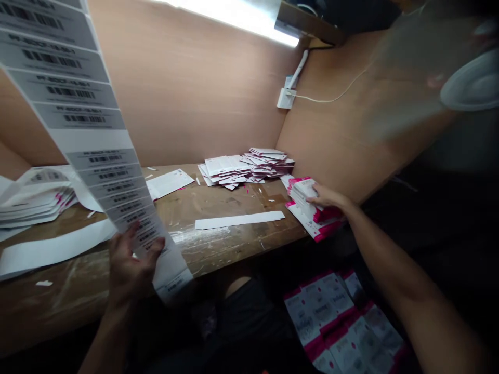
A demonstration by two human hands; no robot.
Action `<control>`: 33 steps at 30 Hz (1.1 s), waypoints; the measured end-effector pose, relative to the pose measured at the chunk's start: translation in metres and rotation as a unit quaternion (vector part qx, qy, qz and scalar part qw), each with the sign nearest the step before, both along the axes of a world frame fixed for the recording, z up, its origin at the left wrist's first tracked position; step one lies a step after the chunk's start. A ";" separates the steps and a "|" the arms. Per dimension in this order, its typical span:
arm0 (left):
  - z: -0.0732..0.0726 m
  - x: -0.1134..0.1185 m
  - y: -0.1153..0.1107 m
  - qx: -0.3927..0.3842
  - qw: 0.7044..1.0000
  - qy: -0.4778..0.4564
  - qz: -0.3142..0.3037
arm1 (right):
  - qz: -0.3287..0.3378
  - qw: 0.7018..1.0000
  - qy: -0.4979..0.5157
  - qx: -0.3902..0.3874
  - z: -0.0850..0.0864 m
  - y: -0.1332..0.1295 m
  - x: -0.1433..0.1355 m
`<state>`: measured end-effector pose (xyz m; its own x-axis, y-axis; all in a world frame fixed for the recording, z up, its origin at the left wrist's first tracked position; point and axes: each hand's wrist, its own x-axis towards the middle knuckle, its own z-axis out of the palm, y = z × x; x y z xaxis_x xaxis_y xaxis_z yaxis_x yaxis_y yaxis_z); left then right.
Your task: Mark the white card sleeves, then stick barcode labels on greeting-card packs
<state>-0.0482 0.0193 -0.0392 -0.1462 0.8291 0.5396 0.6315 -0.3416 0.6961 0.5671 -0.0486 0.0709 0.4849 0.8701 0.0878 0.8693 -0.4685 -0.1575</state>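
A long strip of barcode labels [105,161] hangs down across the left side, and my left hand [134,259] grips it near its lower end. Rows of printed barcodes face me, with one blank band partway along. At the table's right edge, my right hand [325,197] rests on a small stack of white and pink packets [302,193], fingers over its top. Beneath that stack lies another white and pink packet [307,221], jutting over the edge. Whether the right fingers lift the stack, I cannot tell.
Piles of white packets [228,169] stand at the back of the table [230,249]. More packets [35,200] are stacked at left. Blank paper strips [239,220] lie on the tabletop. Pink and white packets [339,317] fill a spot below right. A lamp [241,21] shines overhead.
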 end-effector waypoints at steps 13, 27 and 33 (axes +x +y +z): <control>-0.034 0.007 -0.036 0.176 0.978 0.106 0.041 | 0.373 0.906 -0.197 0.035 -0.039 0.247 -0.173; -0.025 0.011 -0.046 0.196 0.874 0.347 -0.277 | 0.364 0.916 -0.170 -0.014 -0.016 0.300 -0.197; -0.020 0.021 -0.041 0.122 0.950 0.237 -0.163 | 0.326 0.930 -0.156 0.064 0.042 0.253 -0.212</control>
